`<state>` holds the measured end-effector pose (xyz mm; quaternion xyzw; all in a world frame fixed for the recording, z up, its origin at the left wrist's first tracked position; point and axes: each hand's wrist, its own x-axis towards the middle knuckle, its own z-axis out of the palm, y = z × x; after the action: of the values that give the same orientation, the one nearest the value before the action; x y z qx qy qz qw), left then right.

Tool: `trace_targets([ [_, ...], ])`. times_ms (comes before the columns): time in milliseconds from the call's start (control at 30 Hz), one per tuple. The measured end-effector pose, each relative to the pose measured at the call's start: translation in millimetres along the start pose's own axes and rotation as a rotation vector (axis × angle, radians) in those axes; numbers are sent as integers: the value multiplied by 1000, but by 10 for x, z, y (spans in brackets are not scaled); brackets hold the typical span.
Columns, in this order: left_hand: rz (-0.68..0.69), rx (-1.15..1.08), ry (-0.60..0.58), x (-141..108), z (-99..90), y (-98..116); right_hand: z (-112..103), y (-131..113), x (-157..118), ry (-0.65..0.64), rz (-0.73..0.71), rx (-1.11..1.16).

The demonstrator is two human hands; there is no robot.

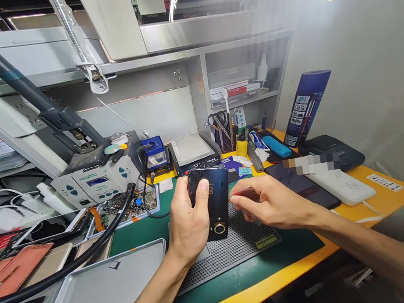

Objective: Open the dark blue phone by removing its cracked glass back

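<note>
A dark smartphone (221,196) is held upright over the mat, its glossy back towards me and its round camera ring low down. My left hand (189,219) is closed around its left side, with the thumb pressed on the back. Just right of the phone, my right hand (266,200) has thumb and forefinger pinched together near the phone's edge. Whatever those fingertips hold, if anything, is too small to make out. Below both hands lies a grey perforated pad (236,255) on the green mat (300,250).
Left are a shallow grey tray (109,292), a box of small parts (145,205), a soldering station (96,180) and a black hose (88,252). A dark phone (301,184) and white power bank (338,184) lie right. A tool holder (224,133) stands behind.
</note>
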<state>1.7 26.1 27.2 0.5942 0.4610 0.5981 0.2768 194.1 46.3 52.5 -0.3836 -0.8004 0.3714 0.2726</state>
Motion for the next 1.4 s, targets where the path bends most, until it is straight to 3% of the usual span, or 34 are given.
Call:
trace_targets([
  [500,-2,17,-6,-16,2,0,8,46,-5,-10,46,66],
  [767,20,2,-30,-55,0,39,-183,-110,32,78,56,79],
  [1233,57,38,-91,-97,25,129,-558,-497,41,27,-65,-267],
  [1400,94,113,-166,-112,-11,187,-673,-554,-70,-17,-159,-432],
])
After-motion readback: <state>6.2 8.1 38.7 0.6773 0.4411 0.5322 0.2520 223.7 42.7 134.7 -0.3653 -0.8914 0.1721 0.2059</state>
